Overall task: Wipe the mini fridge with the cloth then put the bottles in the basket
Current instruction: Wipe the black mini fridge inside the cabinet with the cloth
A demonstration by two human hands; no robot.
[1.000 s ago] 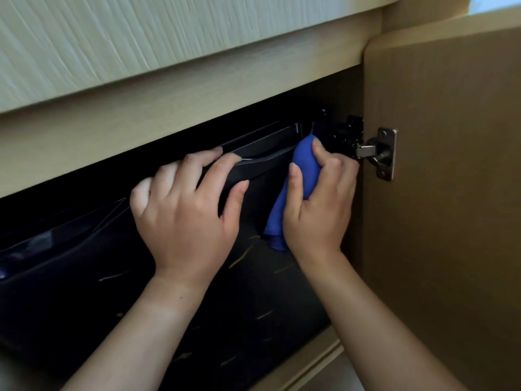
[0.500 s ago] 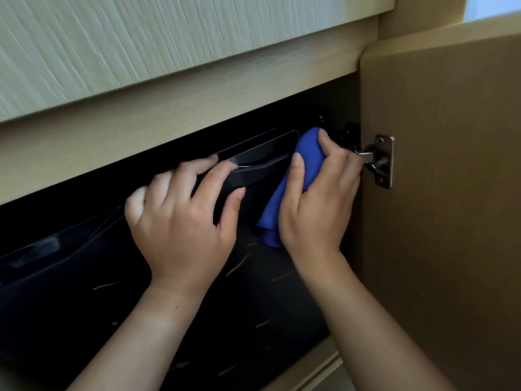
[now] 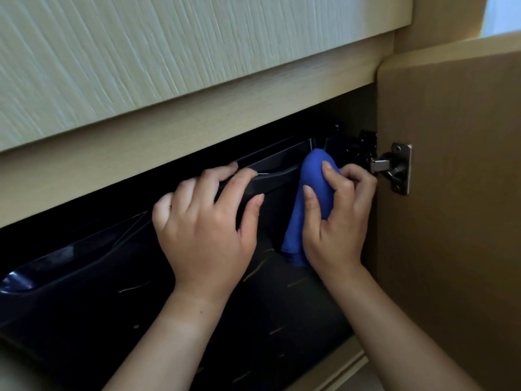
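Just beside cloth [image 3: 313, 187] on mini fridge [image 3: 270, 180]: hinge [image 3: 400, 169], cabinet door [image 3: 451, 207]

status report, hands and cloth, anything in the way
Left hand grips mini fridge top edge. Right hand holds blue cloth at its upper right corner. Cabinet hinge close beside right hand.

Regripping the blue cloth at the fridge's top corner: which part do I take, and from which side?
Take the cloth at its rounded upper wad, where the right hand grips it, coming from the front. The wad is thick and fills the fingers; the lower tail hangs limp. The hinge crowds the right, and the left hand, on the fridge's top edge, blocks the left.
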